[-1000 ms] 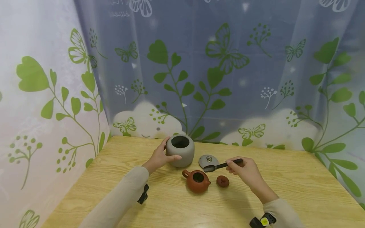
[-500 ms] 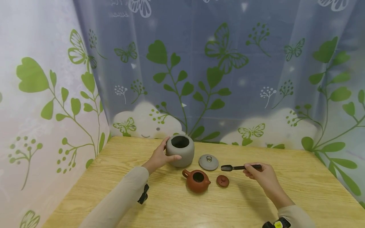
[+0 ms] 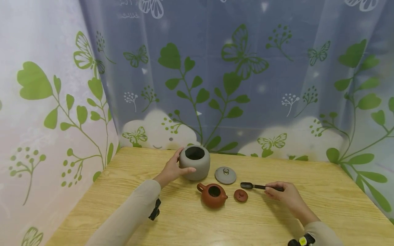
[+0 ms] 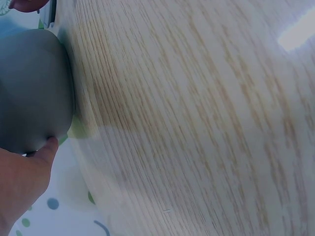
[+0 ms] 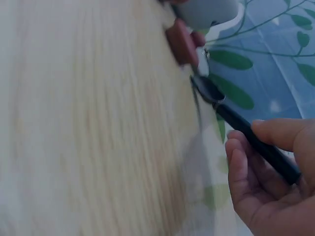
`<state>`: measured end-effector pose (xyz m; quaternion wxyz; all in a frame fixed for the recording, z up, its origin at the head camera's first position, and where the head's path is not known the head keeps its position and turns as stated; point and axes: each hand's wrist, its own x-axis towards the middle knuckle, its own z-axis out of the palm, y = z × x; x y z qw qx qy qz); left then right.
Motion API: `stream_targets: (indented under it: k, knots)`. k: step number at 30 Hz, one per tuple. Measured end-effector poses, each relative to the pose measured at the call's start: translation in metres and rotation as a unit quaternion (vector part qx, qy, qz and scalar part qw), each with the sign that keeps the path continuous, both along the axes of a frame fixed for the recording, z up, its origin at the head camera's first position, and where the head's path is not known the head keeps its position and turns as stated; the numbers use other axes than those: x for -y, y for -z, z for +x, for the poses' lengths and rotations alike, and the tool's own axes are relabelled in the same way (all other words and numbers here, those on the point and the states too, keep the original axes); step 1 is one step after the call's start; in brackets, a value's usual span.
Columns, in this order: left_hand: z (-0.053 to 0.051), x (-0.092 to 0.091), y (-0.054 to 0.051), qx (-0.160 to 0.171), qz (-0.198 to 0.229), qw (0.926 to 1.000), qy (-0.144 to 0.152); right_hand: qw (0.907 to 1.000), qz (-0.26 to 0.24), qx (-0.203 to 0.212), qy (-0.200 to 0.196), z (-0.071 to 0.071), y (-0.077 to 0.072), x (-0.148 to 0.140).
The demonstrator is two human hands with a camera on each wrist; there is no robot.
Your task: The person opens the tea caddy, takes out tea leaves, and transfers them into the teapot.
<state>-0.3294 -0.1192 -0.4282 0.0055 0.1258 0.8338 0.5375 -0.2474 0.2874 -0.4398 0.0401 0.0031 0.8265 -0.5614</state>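
Note:
My left hand [image 3: 171, 172] grips the side of a grey, lidless jar [image 3: 198, 171] standing on the table, thumb across its front. In the left wrist view the jar [image 4: 32, 93] fills the left edge, a finger pressed to it. Between thumb and fingers, my right hand [image 3: 286, 196] pinches the handle of a black tea scoop [image 3: 247, 185], whose bowl points left. The right wrist view has that scoop [image 5: 209, 88] low over the wood. An open reddish-brown teapot [image 3: 212, 200] sits in front of the jar. Its small round lid [image 3: 241, 195] lies beside the spout.
The jar's grey lid [image 3: 226, 177], with a ring on top, lies right of the jar. Everything stands on a light wooden table [image 3: 184, 225]. A patterned curtain [image 3: 197, 85] hangs along the table's back edge and both sides.
My right hand has carried the tea scoop rightward from beside the teapot's opening, then lowered it a little toward the table. The left hand and jar have stayed put.

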Motion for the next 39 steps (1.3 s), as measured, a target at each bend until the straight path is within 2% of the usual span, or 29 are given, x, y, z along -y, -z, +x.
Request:
stream_targets:
  k: [3, 7, 10, 19, 25, 30, 39]
  knots:
    - [0.001, 0.000, 0.000, 0.002, 0.001, 1.0000, 0.000, 0.9970, 0.075, -0.020, -0.009, -0.003, 0.003, -0.004]
    - [0.001, 0.000, 0.000, 0.004, 0.002, 1.0000, -0.002, 0.9821, 0.177, -0.061, -0.022, -0.008, 0.007, -0.009]
    - [0.000, -0.001, 0.000, 0.003, 0.000, 1.0000, -0.003, 0.9725, 0.218, -0.078, -0.029, -0.012, 0.010, -0.013]
    - [-0.002, 0.000, 0.003, 0.000, 0.003, 1.0000, -0.002, 0.9675, 0.236, -0.078, -0.047, -0.022, 0.014, -0.017]
    - [-0.004, 0.000, 0.004, 0.003, 0.002, 1.0000, -0.005, 0.9699, 0.227, -0.069, -0.052, -0.023, 0.015, -0.016]
    - [-0.003, 0.000, 0.003, 0.007, -0.001, 1.0000, -0.006, 0.9685, 0.230, -0.074, -0.060, -0.024, 0.016, -0.017]
    - [-0.002, 0.000, 0.002, 0.003, -0.004, 1.0000, -0.005, 0.9708, 0.223, -0.068, -0.055, -0.025, 0.018, -0.017]
